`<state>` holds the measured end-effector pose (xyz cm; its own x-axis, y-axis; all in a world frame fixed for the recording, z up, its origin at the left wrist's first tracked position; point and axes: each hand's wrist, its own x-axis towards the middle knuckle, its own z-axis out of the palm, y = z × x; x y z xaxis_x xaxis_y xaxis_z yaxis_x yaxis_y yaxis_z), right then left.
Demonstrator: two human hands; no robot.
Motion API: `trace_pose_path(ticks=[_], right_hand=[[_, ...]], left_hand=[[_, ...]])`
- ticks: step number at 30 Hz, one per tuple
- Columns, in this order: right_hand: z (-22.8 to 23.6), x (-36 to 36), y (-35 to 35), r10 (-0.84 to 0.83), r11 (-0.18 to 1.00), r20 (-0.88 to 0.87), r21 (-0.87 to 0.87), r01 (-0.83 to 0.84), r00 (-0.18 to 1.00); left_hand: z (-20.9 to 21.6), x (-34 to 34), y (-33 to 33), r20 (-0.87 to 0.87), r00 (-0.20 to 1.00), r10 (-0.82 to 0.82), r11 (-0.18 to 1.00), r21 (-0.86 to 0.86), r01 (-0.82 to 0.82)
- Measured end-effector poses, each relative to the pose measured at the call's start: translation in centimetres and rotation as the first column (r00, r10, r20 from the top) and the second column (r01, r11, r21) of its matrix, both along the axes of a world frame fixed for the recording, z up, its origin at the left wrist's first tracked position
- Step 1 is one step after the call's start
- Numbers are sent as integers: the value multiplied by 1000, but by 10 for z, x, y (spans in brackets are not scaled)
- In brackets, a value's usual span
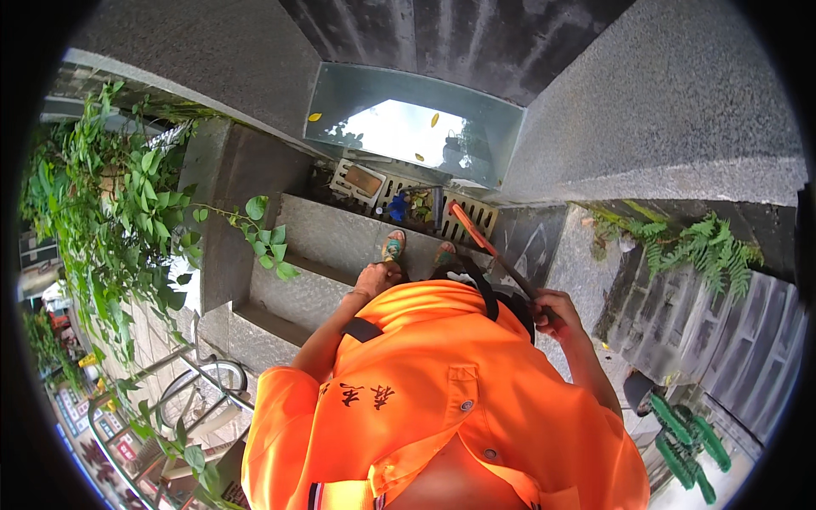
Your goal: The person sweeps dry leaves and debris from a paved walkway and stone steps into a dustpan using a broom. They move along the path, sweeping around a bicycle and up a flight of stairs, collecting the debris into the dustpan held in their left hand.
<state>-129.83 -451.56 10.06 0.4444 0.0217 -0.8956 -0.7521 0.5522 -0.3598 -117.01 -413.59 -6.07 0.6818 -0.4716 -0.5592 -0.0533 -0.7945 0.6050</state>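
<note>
My right hand (557, 313) is closed around the dark handle of a long thin tool (473, 227), whose far end is orange-red. It slants forward and left, its tip over a pale slotted drain grate (483, 214); its exact kind is unclear. At waist height on the left, my left hand (376, 278) has curled fingers, and what they hold, if anything, is hidden. Ahead of my feet lie dry leaves (422, 202), a crumpled blue thing (397, 206) and a dark bar (438, 206). A brown block (364, 180) rests on the grate's left part.
Stone steps (327, 238) lie under and left of my feet. Beyond the grate is a reflective panel (408, 127) with yellow leaves. Rough grey walls (680, 110) flank it. Leafy vines (127, 195) hang left, near a bicycle wheel (223, 381). Ferns (705, 251) and a cactus (687, 438) are right.
</note>
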Motion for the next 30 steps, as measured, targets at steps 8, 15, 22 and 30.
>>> trace_pose_path(ticks=[8,15,22,30], right_hand=[[-20,-1,0,101,982,-26,-161,-103,995],[10,26,5,119,979,37,-171,-111,992],[2,54,28,463,813,590,-581,-50,661],[22,103,139,360,929,361,-57,-365,860]], left_hand=[[17,-11,4,0,999,34,999,-29,-34],[47,5,-28,10,996,88,974,-209,-85],[69,28,-94,174,969,-174,941,-260,216],[69,56,-99,420,900,-114,970,-150,193]])
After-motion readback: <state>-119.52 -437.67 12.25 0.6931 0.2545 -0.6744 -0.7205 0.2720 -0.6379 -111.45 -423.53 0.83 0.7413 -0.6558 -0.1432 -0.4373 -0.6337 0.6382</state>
